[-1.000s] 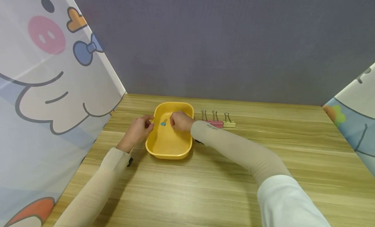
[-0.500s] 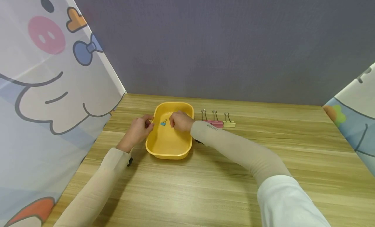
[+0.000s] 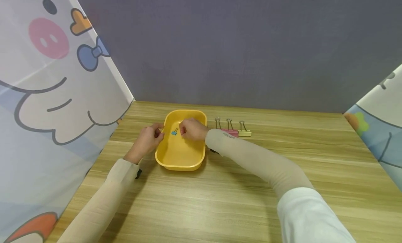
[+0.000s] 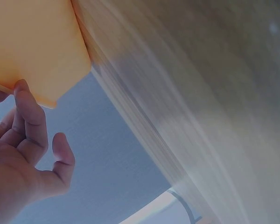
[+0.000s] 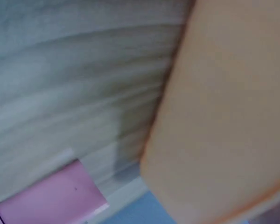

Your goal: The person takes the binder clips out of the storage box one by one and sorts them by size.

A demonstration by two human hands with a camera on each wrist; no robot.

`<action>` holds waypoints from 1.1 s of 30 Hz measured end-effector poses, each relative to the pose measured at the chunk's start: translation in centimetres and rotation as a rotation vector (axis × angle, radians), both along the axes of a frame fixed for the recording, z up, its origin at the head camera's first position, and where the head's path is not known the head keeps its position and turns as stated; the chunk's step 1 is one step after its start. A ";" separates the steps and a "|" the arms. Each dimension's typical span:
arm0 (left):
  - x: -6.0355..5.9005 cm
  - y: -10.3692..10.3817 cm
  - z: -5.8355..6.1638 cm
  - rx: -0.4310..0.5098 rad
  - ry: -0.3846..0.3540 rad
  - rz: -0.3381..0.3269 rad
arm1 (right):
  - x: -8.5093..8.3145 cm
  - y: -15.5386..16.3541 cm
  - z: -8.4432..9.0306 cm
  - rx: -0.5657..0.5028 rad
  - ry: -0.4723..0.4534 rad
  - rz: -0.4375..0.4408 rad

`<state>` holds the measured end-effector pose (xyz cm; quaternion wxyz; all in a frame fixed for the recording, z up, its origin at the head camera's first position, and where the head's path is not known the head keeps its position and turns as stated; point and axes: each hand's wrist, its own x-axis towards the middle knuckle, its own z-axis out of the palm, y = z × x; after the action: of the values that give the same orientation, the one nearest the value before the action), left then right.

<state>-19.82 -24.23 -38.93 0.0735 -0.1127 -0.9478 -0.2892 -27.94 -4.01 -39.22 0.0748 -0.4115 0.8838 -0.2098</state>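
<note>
A yellow plastic tray point(image 3: 180, 159) stands on the wooden table. Its left rim is held by my left hand point(image 3: 147, 140); in the left wrist view the fingers point(image 4: 30, 114) curl up at the rim from outside. My right hand point(image 3: 193, 129) reaches over the right rim into the tray, its fingers bent and pointing down. What lies under those fingertips is hidden. Just left of them, inside the tray, is a small blue binder clip point(image 3: 174, 133) with its wire handles raised. The right hand is hardly seen in the right wrist view.
Right of the tray, pink binder clips point(image 3: 230, 133) and a pale yellow binder clip point(image 3: 245, 133) stand in a row, handles up. The right forearm partly covers the row. A grey panel point(image 3: 235, 61) rises behind the table, with printed cloth point(image 3: 62, 114) at the left.
My right hand has shifted slightly left inside the tray, closer to the blue binder clip. My left hand stays at the rim. The whole head view has moved a little.
</note>
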 end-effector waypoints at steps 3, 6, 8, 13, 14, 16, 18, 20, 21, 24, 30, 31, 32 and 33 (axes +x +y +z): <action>-0.1 0.0 0.0 0.001 -0.001 -0.002 | 0.1 0.1 0.9 -0.021 -0.012 0.014; -0.1 -0.1 0.0 0.006 0.000 -0.006 | 0.1 0.3 1.9 -0.032 0.000 0.036; -0.1 -0.1 0.0 0.006 -0.001 -0.006 | 0.2 0.7 2.5 -0.049 0.004 0.047; 0.0 0.0 0.0 -0.005 0.004 -0.008 | 0.9 2.3 3.7 -0.115 0.028 0.056; 0.0 0.0 0.0 -0.006 0.004 -0.008 | 1.1 2.7 3.9 -0.128 0.039 0.058; 0.1 0.0 0.0 -0.005 0.002 -0.008 | 1.4 3.6 4.3 -0.156 0.065 0.065; 0.1 0.0 0.1 -0.003 0.000 -0.005 | 1.7 4.4 4.7 -0.180 0.081 0.069; 0.1 0.1 0.1 -0.001 -0.002 -0.005 | 2.0 5.3 5.0 -0.194 0.097 0.062; 0.1 0.1 0.1 -0.001 -0.003 -0.005 | 2.0 5.7 5.1 -0.198 0.106 0.056; 0.1 0.2 0.1 0.002 -0.008 -0.007 | 2.2 6.9 5.3 -0.211 0.140 0.039; 0.0 0.1 0.1 0.007 -0.025 -0.004 | 2.5 8.7 5.4 -0.259 0.174 0.027; 0.1 0.0 0.1 0.007 -0.026 -0.004 | 2.5 9.0 5.4 -0.262 0.176 0.027; 0.0 0.0 0.1 0.006 -0.026 -0.004 | 2.6 9.2 5.4 -0.265 0.175 0.026; 0.1 0.0 0.1 0.006 -0.024 -0.005 | 2.6 9.4 5.3 -0.266 0.179 0.025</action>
<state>-19.76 -24.21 -38.87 0.0615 -0.1114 -0.9474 -0.2937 -25.33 5.40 -33.87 -0.0567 -0.4460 0.8460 -0.2865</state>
